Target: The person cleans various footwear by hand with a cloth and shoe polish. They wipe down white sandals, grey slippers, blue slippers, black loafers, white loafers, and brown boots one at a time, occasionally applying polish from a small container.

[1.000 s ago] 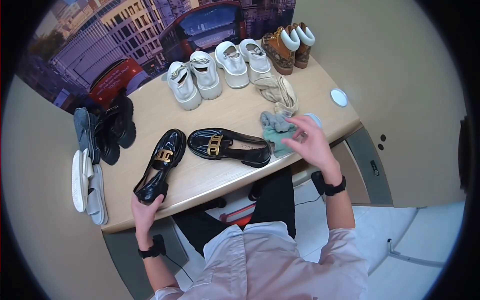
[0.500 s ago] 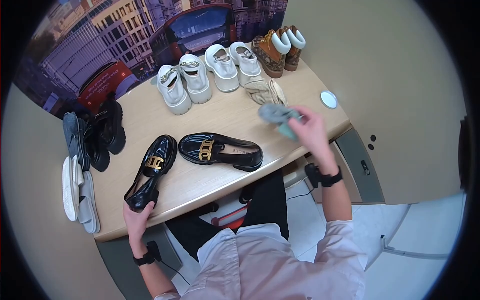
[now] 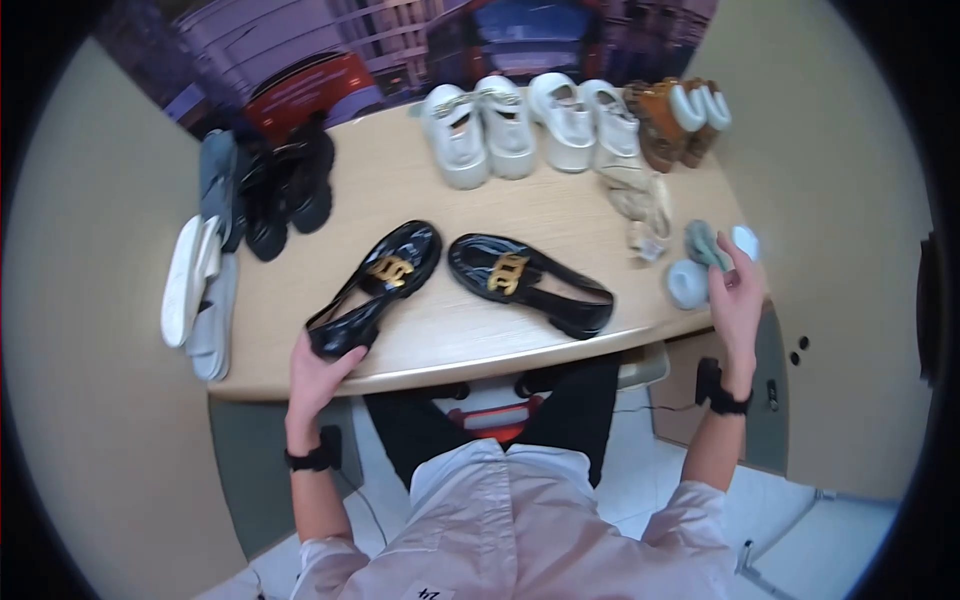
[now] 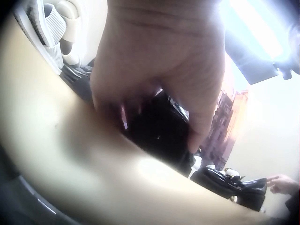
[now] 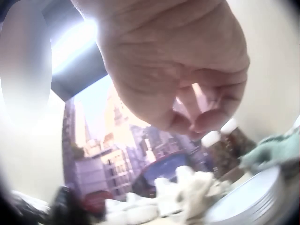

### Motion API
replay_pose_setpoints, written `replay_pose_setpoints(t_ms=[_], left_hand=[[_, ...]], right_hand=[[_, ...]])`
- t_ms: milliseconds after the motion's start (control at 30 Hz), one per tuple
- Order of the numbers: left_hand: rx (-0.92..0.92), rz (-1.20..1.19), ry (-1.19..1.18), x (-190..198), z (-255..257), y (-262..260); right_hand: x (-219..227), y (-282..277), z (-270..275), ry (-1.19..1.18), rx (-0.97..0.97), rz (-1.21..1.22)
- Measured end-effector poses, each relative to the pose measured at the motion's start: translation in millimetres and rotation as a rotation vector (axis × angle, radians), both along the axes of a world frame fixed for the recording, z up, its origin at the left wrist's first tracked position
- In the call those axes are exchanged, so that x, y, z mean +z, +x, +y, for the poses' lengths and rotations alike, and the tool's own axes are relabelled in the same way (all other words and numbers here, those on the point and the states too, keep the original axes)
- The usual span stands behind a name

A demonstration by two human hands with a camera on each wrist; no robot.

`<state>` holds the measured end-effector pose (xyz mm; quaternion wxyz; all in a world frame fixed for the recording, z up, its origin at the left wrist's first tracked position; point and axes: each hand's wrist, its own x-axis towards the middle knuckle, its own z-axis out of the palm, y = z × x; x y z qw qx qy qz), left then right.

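Spanning the scene, a pale wood tabletop (image 3: 540, 205) bears, near left, a glossy black patent-look loafer (image 3: 400, 262), heel clamped in the left hand (image 3: 322, 385); firmness should curb sliding. The right hand (image 3: 737, 300), grip unclear, is at right beside a grey-green cloth (image 3: 705, 243).

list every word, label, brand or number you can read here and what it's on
Nothing reads for certain.
Label on the shirt: perhaps "24", but at the picture's edge.
Red bus on the wall poster: lettering too blurred to read.
Black loafers: no brand legible.
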<state>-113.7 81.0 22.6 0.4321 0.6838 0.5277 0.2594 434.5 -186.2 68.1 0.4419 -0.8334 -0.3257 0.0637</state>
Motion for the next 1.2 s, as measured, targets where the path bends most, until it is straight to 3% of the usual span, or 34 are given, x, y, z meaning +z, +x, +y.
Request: replay_pose_setpoints(t_ms=[67, 133, 200, 300, 500, 667, 833, 933, 967, 1033, 1067, 1133, 1200], left_hand=[[0.008, -0.017, -0.024, 4.9, 0.5, 1.5], [-0.032, -0.034, 0.0, 5.1, 7.5, -3.7], [-0.066, -0.024, -0.025, 11.2, 14.8, -9.8], [-0.118, -0.01, -0.099, 16.4, 30.6, -29.9], [-0.209, -0.114, -0.177, 6.8, 54.0, -53.5], [-0.203, -0.028, -0.148, -3.3, 58.6, -60.4], [-0.223, -0.2, -0.237, 0.4, 54.7, -52.6], [-0.213, -0.176, -0.231, -0.6, 55.4, -54.7], [-0.237, -0.17, -0.241, -0.4, 54.9, -54.0], [-0.241, -0.134, -0.237, 0.8, 56.5, -53.8], [-0.239, -0.04, -0.191, -4.4, 59.8, -60.5], [-0.241, -0.007, -0.184, 20.0, 48.3, -47.1], [-0.238, -0.057, -0.227, 16.7, 48.7, -49.6]], right_hand=[[21.4, -65.0, 17.7, 0.024, 0.302, 0.087], [9.9, -93.4, 28.4, 0.005, 0.571, 0.067], [-5.1, -111.8, 44.9, -0.054, 0.632, 0.033], [-32.0, -116.1, 59.3, -0.03, 0.619, 0.157], [-31.6, -95.3, 69.8, -0.008, 0.657, 0.236], [-37.8, -57.6, 74.8, 0.007, 0.611, 0.155], [-12.3, -58.0, 65.2, -0.134, 0.345, 0.102], [6.1, -31.9, 57.9, -0.076, 0.376, 0.045], [3.7, -15.9, 58.5, 0.049, 0.336, 0.073], [14.9, 5.4, 67.7, 0.002, 0.134, -0.145], [7.6, 19.5, 80.1, 0.076, 0.133, -0.188], [-17.7, 46.8, 102.6, -0.133, 0.106, -0.371], [-19.0, 35.4, 125.9, -0.365, 0.144, -0.326]])
